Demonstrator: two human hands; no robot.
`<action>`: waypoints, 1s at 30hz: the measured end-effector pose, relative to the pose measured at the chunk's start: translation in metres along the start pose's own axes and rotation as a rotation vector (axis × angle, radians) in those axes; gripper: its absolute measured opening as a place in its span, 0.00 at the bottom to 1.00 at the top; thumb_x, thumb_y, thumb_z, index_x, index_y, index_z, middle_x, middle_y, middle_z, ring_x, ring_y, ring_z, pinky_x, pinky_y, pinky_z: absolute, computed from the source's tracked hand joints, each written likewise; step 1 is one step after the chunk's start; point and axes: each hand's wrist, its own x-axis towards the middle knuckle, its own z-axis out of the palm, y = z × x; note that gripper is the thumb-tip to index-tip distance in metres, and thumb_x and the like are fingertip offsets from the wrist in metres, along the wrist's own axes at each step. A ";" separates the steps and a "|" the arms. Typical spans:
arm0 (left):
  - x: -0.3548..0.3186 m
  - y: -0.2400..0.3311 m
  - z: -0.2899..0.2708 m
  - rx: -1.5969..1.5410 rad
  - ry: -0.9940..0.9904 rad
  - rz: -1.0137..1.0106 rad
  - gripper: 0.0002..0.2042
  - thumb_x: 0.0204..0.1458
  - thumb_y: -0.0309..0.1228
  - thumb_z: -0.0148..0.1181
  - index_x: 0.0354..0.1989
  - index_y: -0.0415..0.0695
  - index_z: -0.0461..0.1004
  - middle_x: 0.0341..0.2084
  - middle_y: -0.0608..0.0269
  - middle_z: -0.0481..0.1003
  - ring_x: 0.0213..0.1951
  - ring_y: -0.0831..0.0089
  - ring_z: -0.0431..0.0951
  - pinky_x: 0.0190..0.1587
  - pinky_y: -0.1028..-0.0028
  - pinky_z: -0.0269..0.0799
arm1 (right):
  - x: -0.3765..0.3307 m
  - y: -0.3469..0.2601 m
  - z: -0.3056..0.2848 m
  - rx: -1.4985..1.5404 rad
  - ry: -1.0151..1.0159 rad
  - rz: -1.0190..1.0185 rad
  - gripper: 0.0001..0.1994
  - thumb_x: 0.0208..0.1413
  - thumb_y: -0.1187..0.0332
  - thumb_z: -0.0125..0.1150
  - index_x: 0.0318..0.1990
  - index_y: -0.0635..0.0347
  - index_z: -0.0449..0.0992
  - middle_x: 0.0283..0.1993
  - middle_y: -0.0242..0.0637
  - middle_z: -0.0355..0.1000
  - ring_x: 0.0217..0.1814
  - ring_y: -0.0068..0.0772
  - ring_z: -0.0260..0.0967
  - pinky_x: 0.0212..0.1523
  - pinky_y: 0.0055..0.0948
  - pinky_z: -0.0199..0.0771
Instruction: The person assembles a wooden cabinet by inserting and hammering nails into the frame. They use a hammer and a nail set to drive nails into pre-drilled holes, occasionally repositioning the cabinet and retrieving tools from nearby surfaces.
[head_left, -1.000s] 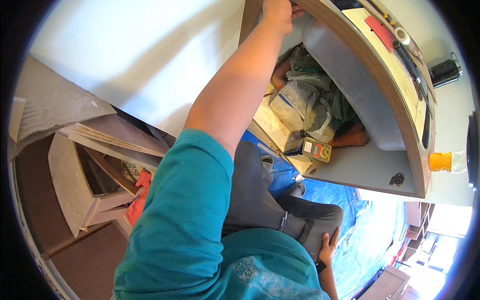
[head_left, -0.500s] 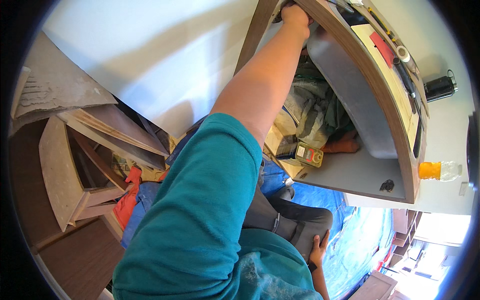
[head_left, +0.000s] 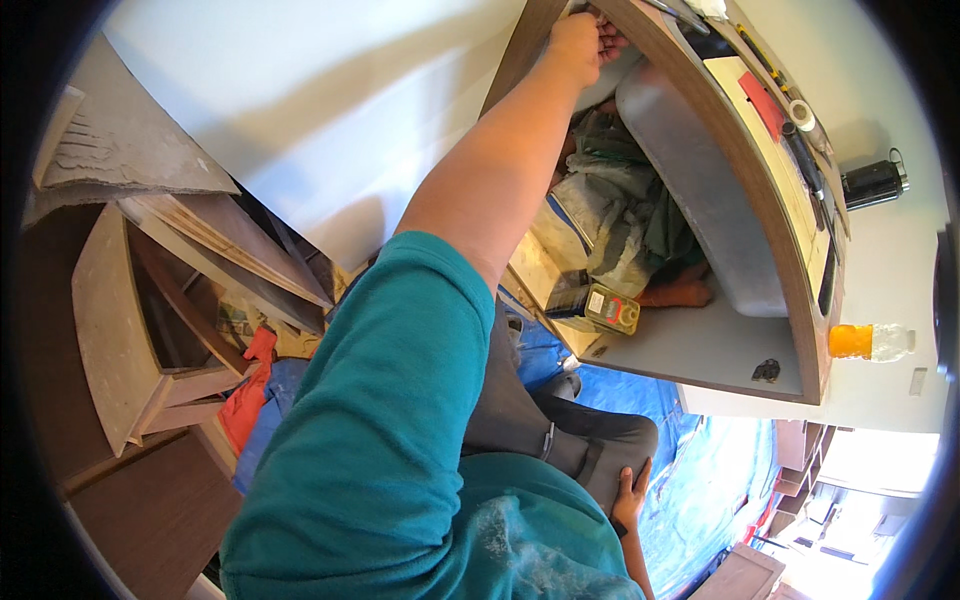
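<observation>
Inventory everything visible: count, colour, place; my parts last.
cabinet: one, brown and grey, upper right
rounded shell: one, grey, inside cabinet
rags: uncounted, grey and green, inside cabinet
tin: one, dark, yellowish top, cabinet opening
tools: several, mixed colours, atop cabinet
flat piece: one, red, among tools
canister: one, black, far right
bottle: one, clear and orange, below canister
panel: one, white, upper left
boards: several, brown, left
cloth: one, red, lower left
sheeting: uncounted, blue, lower right
trousers: one pair, grey, lower centre
shirt: one, teal, lower centre
left grip: one, bare hand, cabinet's upper corner
right grip: one, bare hand, on knee
</observation>
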 end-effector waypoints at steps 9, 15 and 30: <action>-0.021 0.008 0.032 -0.458 -0.115 -0.005 0.16 0.64 0.36 0.45 0.53 0.40 0.70 0.51 0.56 0.74 0.53 0.63 0.76 0.55 0.57 0.73 | 0.000 -0.003 0.000 -0.055 0.028 0.010 0.39 0.64 0.48 0.55 0.74 0.62 0.51 0.75 0.58 0.51 0.77 0.57 0.48 0.74 0.43 0.48; -0.009 0.009 0.039 -0.520 -0.023 0.082 0.13 0.65 0.32 0.47 0.53 0.40 0.70 0.53 0.55 0.74 0.53 0.61 0.76 0.57 0.55 0.73 | 0.001 -0.006 -0.002 -0.054 0.037 -0.012 0.38 0.64 0.50 0.56 0.74 0.62 0.52 0.74 0.59 0.52 0.76 0.58 0.50 0.73 0.44 0.50; -0.015 0.010 0.035 -0.055 0.121 0.077 0.12 0.62 0.29 0.54 0.53 0.45 0.69 0.44 0.61 0.77 0.41 0.67 0.79 0.40 0.63 0.79 | 0.000 0.003 -0.001 -0.016 0.049 -0.043 0.39 0.64 0.49 0.56 0.74 0.64 0.51 0.73 0.60 0.53 0.75 0.59 0.50 0.73 0.44 0.49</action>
